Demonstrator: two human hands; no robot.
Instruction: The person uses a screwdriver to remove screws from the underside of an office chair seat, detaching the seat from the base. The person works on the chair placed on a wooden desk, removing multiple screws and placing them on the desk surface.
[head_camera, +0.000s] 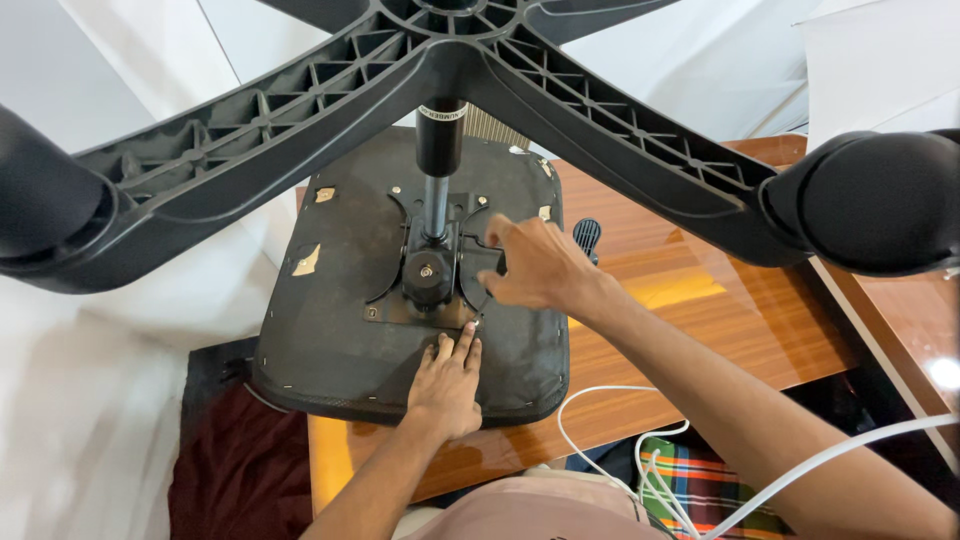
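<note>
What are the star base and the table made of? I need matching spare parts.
Star base: apparently moulded black plastic with a matte finish, judging by the ribbed webbing inside its arms. Table: wood or wood-look laminate, brown grain with glossy reflections.

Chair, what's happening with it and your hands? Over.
Left hand flat on upturned seat. Right hand at the mechanism. Base overhead, nothing blocking.

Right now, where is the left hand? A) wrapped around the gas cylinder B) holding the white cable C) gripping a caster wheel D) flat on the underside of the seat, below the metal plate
D: the left hand lies palm down on the black seat underside, fingertips at the lower edge of the metal mechanism plate, while the right hand works at the plate's right side.
</note>
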